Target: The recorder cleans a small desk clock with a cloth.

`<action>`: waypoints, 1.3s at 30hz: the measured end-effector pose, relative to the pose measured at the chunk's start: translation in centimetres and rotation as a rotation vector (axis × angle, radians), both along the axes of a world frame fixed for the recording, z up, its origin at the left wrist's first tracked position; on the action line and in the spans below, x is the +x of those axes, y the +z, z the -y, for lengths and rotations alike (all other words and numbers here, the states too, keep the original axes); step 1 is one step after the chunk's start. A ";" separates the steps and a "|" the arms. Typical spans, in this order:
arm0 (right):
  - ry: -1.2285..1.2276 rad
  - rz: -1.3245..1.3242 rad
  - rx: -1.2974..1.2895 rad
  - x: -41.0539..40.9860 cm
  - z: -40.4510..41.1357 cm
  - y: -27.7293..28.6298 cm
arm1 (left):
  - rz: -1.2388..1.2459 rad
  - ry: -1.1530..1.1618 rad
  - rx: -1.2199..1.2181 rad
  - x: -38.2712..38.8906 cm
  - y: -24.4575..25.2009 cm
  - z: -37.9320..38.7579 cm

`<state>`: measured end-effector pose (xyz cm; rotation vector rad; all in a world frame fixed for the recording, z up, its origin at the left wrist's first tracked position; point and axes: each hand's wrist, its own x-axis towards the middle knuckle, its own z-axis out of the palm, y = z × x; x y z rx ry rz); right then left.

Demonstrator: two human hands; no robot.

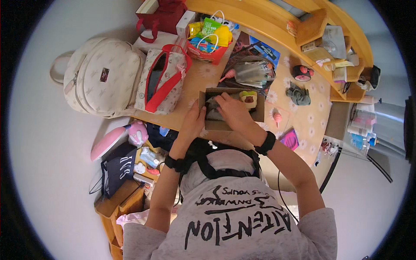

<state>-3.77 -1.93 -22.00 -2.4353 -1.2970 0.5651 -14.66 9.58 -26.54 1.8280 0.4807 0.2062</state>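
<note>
An open cardboard box [234, 126] stands at the near edge of the desk in front of me. My left hand [195, 120] grips the box's left wall, thumb near its rim. Inside the box, my right hand [231, 109] reaches down with bent fingers onto a greyish, partly see-through item [213, 109]; whether the fingers pinch it is hidden. To the right of that hand, a small green and cream item with a brown animal face [249, 99] lies in the box. Both wrists wear black bands.
Behind the box lies a clear pouch of pens [255, 72]. A cream backpack [104, 78], a red-handled bag [162, 84] and a red bag of snacks [208, 55] stand at the left. Right are a grey cloth [298, 94], a pink honey-dipper-shaped item [277, 118] and a purple packet [289, 139].
</note>
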 end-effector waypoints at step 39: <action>0.041 -0.074 0.130 -4.1 0.5 -1.6 | -0.114 -0.059 0.081 0.4 0.2 -0.6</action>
